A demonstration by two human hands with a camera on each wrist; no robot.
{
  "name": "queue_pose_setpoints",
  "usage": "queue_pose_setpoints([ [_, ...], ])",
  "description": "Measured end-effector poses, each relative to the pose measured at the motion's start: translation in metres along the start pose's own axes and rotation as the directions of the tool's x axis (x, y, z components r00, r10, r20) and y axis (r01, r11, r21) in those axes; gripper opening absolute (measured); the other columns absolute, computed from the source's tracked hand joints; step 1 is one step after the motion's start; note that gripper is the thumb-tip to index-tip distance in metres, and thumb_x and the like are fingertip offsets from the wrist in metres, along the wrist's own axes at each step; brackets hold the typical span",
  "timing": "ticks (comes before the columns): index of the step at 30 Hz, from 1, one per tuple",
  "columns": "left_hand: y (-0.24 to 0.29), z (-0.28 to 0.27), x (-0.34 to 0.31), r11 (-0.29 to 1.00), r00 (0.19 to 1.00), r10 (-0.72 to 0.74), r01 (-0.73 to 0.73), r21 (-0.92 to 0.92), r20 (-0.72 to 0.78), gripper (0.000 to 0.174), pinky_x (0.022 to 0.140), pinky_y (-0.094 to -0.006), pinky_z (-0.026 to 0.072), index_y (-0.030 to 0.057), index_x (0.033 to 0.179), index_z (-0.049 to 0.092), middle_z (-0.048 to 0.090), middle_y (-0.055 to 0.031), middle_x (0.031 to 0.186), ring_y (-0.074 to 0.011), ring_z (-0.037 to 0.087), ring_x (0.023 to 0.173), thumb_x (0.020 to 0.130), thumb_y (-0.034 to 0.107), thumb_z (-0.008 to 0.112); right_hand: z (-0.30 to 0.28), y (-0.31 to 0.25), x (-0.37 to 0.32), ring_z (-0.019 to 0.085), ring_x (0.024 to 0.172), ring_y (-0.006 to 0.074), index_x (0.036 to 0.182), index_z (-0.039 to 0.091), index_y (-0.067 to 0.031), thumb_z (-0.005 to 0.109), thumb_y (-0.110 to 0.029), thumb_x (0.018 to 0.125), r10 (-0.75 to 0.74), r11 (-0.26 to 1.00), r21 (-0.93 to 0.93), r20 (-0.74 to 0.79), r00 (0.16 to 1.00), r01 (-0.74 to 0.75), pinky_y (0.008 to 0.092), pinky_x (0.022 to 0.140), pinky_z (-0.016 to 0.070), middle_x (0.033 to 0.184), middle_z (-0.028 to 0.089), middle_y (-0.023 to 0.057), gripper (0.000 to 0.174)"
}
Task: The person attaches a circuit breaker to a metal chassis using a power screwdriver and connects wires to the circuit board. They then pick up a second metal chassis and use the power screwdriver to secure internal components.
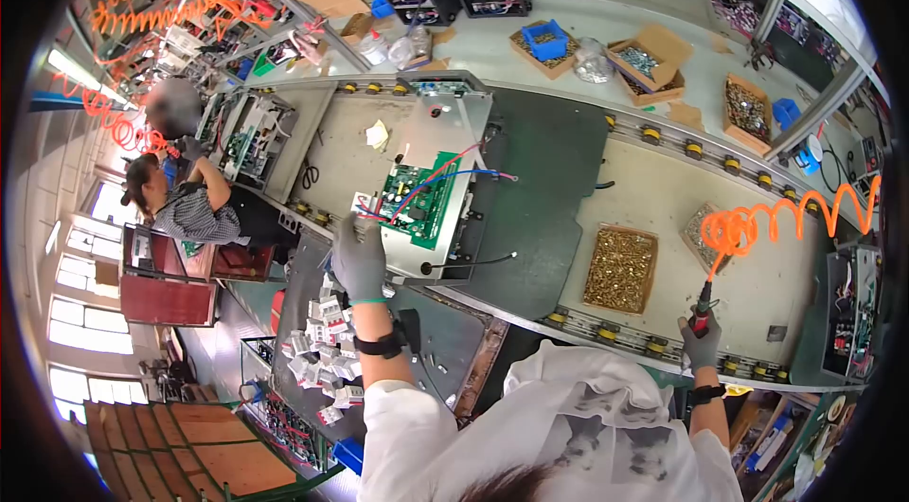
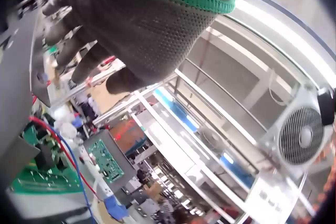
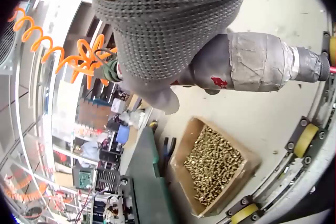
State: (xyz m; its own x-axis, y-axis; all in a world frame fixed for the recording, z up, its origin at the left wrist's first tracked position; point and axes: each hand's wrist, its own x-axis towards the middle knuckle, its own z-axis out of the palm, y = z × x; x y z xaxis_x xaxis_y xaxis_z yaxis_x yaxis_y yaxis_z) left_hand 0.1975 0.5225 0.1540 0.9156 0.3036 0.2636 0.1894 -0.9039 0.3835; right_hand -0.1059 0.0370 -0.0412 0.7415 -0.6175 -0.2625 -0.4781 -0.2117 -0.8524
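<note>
My left hand (image 1: 360, 260), in a grey glove, is at the near left edge of a metal chassis (image 1: 464, 114). In the left wrist view its fingers (image 2: 86, 58) are spread and slightly bent, the thumb stands apart, and nothing shows in the grasp. A green circuit board (image 1: 440, 194) lies on the chassis, crossed by red and blue wires (image 1: 454, 178). Off to the right, my gloved right hand (image 1: 701, 346) grips an air screwdriver (image 3: 257, 61) wrapped in silver tape. An orange coiled hose (image 1: 757, 223) runs to the tool.
A cardboard box of brass screws (image 1: 620, 267) sits left of the right hand, with a smaller box (image 1: 705, 232) beyond. Yellow rollers (image 1: 653, 346) line the conveyor. Grey-white parts (image 1: 322, 341) are heaped below the left hand. Another person (image 1: 199, 199) works at far left.
</note>
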Motion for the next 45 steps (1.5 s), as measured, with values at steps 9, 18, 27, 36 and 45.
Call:
queue_pose_setpoints([
  [9,-0.136,0.042,0.07,0.449,0.801,-0.044,0.55,-0.704,0.598,0.055,0.096,-0.0354,0.0465,-0.014,0.122,0.05,0.057,-0.0264,0.117,-0.0324,0.061,0.101,0.072,0.009,0.048,0.029,-0.054,0.007,0.047,0.062,0.0062,0.105,0.059,-0.004,0.074,-0.006,0.074,-0.011,0.99,0.141,0.116,0.993,-0.005,0.0224,0.056,0.0399,0.072,0.051,-0.0027,0.034],
  [18,-0.079,0.026,0.012,0.556,0.776,0.011,0.52,-0.648,0.631,0.039,0.072,-0.0271,0.0481,-0.0099,0.096,0.068,0.068,-0.0135,0.089,-0.0179,0.061,0.078,0.064,0.003,0.047,0.039,-0.026,0.013,0.046,0.061,0.005,0.106,0.058,-0.0047,0.075,-0.006,0.073,0.01,0.986,0.163,0.109,0.994,-0.027,0.0213,0.054,0.039,0.073,0.05,-0.0046,0.036],
  [27,-0.001,0.029,-0.114,0.711,0.725,0.033,0.467,-0.526,0.688,0.029,0.059,-0.0285,0.0466,-0.002,0.088,0.072,0.066,-0.0068,0.069,-0.0139,0.058,0.062,0.079,0.015,0.051,0.032,-0.105,-0.023,0.048,0.062,0.0052,0.106,0.058,-0.0029,0.072,0.0,0.073,0.022,0.963,0.229,0.454,0.891,-0.141,0.0204,0.055,0.0415,0.076,0.052,-0.0038,0.036],
  [36,0.087,0.033,-0.196,0.462,0.148,0.731,0.612,-0.642,0.667,0.027,0.083,-0.0299,0.047,0.0002,0.108,0.065,0.066,-0.0111,0.102,-0.0157,0.059,0.095,0.093,0.017,0.051,-0.036,-0.094,-0.049,0.063,0.071,0.0118,0.116,0.055,-0.002,0.072,-0.009,0.075,0.029,0.928,0.311,0.491,0.871,-0.206,0.0251,0.063,0.0518,0.084,0.064,0.0042,0.045],
  [45,0.122,0.138,-0.18,0.768,-0.031,0.629,-0.133,-0.626,0.777,0.065,0.097,-0.0342,0.0428,0.0062,0.135,0.042,0.048,-0.0218,0.132,-0.0273,0.054,0.115,0.072,0.013,0.059,-0.112,0.018,-0.118,0.06,0.093,0.0166,0.124,0.046,-0.0085,0.073,-0.038,0.079,0.236,0.633,0.755,0.018,0.971,-0.168,0.0319,0.078,0.0521,0.109,0.06,0.0058,0.06],
])
